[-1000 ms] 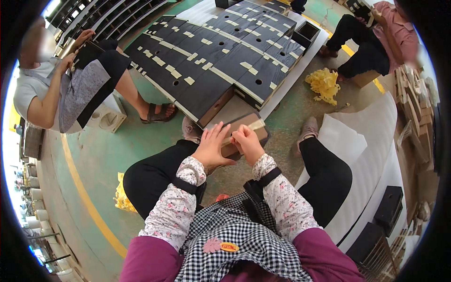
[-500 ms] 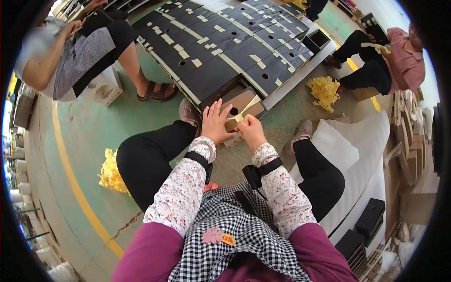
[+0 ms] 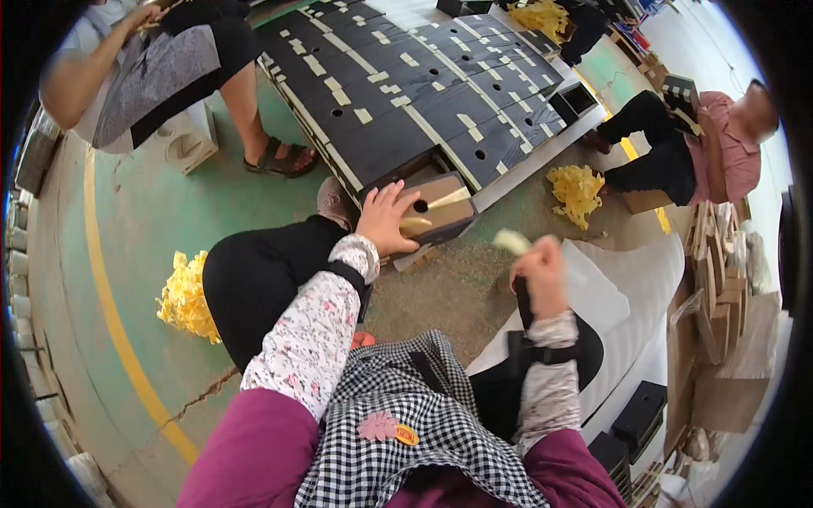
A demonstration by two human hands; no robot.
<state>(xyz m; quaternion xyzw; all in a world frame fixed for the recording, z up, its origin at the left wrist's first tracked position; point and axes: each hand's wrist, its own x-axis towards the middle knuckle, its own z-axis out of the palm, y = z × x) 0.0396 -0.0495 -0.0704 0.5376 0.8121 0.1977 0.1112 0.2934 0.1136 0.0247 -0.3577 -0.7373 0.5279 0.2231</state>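
My left hand (image 3: 385, 217) rests flat on a small brown board (image 3: 440, 210) with a round hole and a pale yellow strip on it. The board lies on the floor against the edge of a large stack of black boards (image 3: 398, 93) dotted with yellow strips. Over to the right, my right hand (image 3: 535, 269) is lifted away from the board, fingers closed on a pale yellow strip (image 3: 511, 241) that looks blurred. Both forearms wear floral sleeve covers.
Heaps of yellow peeled strips lie at my left knee (image 3: 185, 295) and right of the boards (image 3: 577, 191). A seated person (image 3: 161, 63) is at upper left, another seated person (image 3: 694, 144) at upper right. White sheets (image 3: 644, 279) and stacked brown boards (image 3: 720, 296) are on the right.
My right hand has pulled away from the brown board to the right with a yellow strip in it. My left hand stays on the board. The view has tilted.
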